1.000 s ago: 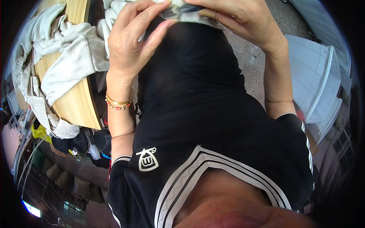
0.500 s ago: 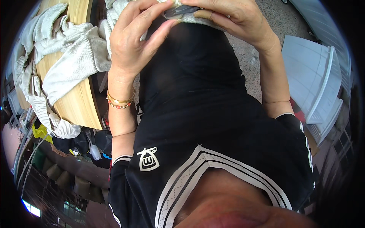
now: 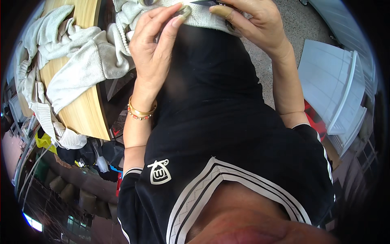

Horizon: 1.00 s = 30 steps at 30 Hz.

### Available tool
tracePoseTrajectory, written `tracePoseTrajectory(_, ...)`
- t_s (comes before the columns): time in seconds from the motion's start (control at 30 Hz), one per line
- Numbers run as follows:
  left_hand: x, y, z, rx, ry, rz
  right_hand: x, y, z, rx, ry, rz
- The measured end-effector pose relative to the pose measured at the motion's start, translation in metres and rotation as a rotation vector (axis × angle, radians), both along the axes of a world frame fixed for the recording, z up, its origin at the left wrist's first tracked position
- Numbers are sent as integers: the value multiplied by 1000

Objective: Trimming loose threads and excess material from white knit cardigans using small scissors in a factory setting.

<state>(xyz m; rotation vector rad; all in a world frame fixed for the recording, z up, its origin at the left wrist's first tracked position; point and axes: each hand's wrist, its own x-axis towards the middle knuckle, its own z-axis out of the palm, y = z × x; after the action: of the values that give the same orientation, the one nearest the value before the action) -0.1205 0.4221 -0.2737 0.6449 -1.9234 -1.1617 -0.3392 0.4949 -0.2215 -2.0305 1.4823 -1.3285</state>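
Note:
A cream knit garment [image 3: 209, 20] lies over my lap at the top of the view. With thumb and fingertips, my left hand [image 3: 156, 46] pinches a round grey-green button [image 3: 186, 11] on it. My right hand [image 3: 256, 20] grips what looks like small dark snips [image 3: 202, 3], their pointed blade toward the button. The upper part of that tool is cut off by the frame's edge. A tan cover sits on my right thumb. Another round button [image 3: 148, 1] shows at the top edge, left of my left fingertips.
At the left, more cream knitwear [image 3: 81, 65] drapes over a wooden tabletop [image 3: 87, 118]. Dark bags and cloths [image 3: 87, 152] lie below it. On the right stand pale plastic panels or bins [image 3: 325, 81], with a red object [image 3: 315, 120] beside my right elbow.
My left hand has shifted right and slightly down with the button in its pinch. The dark tool has drawn up and right, away from the left fingertips, and more knit shows between my hands.

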Motion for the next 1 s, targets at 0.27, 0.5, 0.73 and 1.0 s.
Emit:
tracePoseTrajectory(0.27, -5, 10, -5, 516, 277, 78, 6, 3, 5, 64, 143, -44)
tracePoseTrajectory(0.5, -6, 10, -4, 526, 280, 101, 7, -6, -6, -197, 61, 25)
tracePoseTrajectory(0.73, -7, 10, 1, 387, 155, 94, 1, -26, -44, -498, -22, 106)
tracePoseTrajectory(1.0, -10, 6, 1, 347, 174, 101, -3, -29, -45, -519, 46, 117)
